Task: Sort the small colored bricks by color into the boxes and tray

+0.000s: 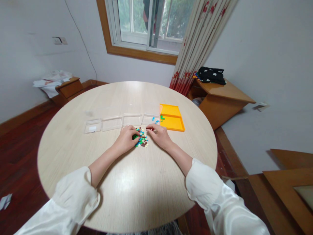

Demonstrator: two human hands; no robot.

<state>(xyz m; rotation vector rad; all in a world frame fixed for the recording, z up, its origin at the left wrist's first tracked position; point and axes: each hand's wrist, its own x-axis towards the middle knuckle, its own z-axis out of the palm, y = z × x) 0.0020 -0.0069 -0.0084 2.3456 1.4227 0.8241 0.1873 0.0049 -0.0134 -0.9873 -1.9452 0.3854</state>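
Note:
A small pile of toy building bricks (143,143) in blue, green, brown and cream lies mid-table between my hands. My left hand (127,138) rests against the pile's left side, its thumb and fingers apart among the bricks. At the pile's upper right, my right hand (158,133) pinches what looks like a small dark brown brick (147,128). Beyond the hands stands a row of clear plastic boxes (111,123); the rightmost clear box (144,120) has a few blue bricks in it. Beside it, an open yellow case (174,122) holds a few green bricks (162,117) at its left edge.
The round wooden table (137,192) fills the middle of the view. A white slip (92,129) lies in the leftmost clear box. Behind the table are a window (146,26), a curtain (193,42) and a wooden cabinet (215,101) with dark cloth (211,75) on top.

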